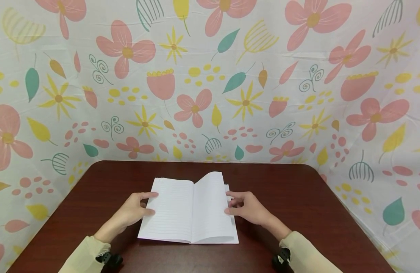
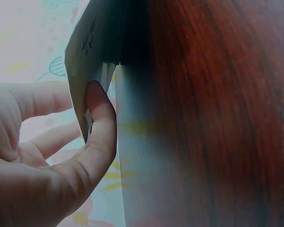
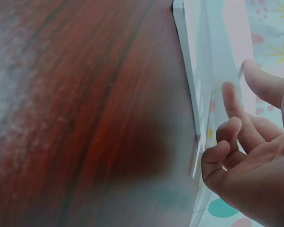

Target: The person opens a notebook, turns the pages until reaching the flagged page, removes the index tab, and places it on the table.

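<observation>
Nearest to the camera were the left sleeve and the right sleeve, both of a pale colour, with a black wrist device at each cuff, the left one and the right one. Beyond them, an open notebook was placed about the middle of a dark red-brown surface, between the two hands. Its left page had thin printed lines, and I could see no writing on it.

The left hand gripped the left edge of the notebook, with digits on both faces of it. In the left wrist view, this side was tilted up from the surface, and its outer cover showed small dark marks, which I could not read. The right hand pinched the outer edge of the raised page on the right side, while its other fingers were loosely bent. This page curved upward, highest at its far corner, and a narrow strip of the sheets below appeared beside it. Behind the surface and at its two sides hung a white cloth with pink, yellow and green flowers and leaves.
</observation>
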Demonstrator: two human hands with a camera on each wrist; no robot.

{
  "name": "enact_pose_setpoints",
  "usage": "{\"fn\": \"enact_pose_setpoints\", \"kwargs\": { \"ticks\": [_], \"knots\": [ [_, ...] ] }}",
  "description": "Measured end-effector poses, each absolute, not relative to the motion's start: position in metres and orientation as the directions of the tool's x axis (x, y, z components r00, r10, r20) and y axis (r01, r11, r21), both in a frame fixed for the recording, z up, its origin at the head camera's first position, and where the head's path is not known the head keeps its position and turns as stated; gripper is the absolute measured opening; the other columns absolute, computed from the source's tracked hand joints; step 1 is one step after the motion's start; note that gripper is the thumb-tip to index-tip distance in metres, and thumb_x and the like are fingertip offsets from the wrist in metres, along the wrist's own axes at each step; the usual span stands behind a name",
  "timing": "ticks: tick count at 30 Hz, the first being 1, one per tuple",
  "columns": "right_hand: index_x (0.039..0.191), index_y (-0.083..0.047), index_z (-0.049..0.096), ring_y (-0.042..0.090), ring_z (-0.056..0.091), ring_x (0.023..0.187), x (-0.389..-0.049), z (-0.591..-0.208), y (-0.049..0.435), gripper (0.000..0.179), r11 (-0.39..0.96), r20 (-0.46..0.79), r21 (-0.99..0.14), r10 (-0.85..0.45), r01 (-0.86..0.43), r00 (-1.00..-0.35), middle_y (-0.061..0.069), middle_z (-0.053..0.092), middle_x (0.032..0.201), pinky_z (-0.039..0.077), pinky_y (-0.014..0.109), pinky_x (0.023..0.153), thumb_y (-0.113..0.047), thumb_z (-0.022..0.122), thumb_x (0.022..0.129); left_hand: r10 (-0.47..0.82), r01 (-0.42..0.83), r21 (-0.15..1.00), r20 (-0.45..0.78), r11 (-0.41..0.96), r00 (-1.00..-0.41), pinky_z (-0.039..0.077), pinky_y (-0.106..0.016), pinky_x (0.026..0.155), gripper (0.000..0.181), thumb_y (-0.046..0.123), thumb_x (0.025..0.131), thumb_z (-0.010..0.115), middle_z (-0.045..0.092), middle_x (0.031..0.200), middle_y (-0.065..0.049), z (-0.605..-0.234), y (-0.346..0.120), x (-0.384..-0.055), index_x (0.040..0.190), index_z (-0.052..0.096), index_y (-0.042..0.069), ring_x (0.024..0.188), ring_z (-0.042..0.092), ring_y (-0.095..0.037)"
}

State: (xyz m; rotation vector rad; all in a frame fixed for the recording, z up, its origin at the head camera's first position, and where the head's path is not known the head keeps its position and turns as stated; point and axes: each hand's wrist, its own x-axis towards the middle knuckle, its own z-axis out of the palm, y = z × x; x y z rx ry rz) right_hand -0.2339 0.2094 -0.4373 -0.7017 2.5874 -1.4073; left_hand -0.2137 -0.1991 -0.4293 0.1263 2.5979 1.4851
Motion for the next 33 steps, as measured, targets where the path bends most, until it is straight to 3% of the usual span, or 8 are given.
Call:
{"fn": "enact_pose_setpoints", "kwargs": {
  "ticks": [18,33],
  "knots": [
    [0.147,0.010,0.055,0.017,0.071,0.090,-0.235,-0.430,0.203,0.064,0.437,0.089,-0.846,-0.449,-0.305,-0.889,0.005,0.078,0.096,0.053,0.026,0.073,-0.016,0.081,0.095,0.151,-0.001,0.867,-0.087,0.498,-0.985,0.059,-0.041,0.076,0.059,-0.008,0.084,0.079,0.055,0.141,-0.033,-0.429,-0.199,-0.213,0.141,0.062,-0.006,0.095,0.070,-0.027],
    [0.148,0.012,0.051,0.019,0.074,0.095,-0.235,-0.424,0.190,0.063,0.417,0.124,-0.838,-0.483,-0.352,-0.867,0.007,0.079,0.095,0.054,0.027,0.081,-0.014,0.078,0.097,0.133,-0.009,0.862,-0.089,0.508,-0.987,0.059,-0.039,0.074,0.057,-0.008,0.084,0.079,0.055,0.142,-0.032,-0.432,-0.199,-0.214,0.140,0.063,-0.005,0.090,0.069,-0.025]
  ]
}}
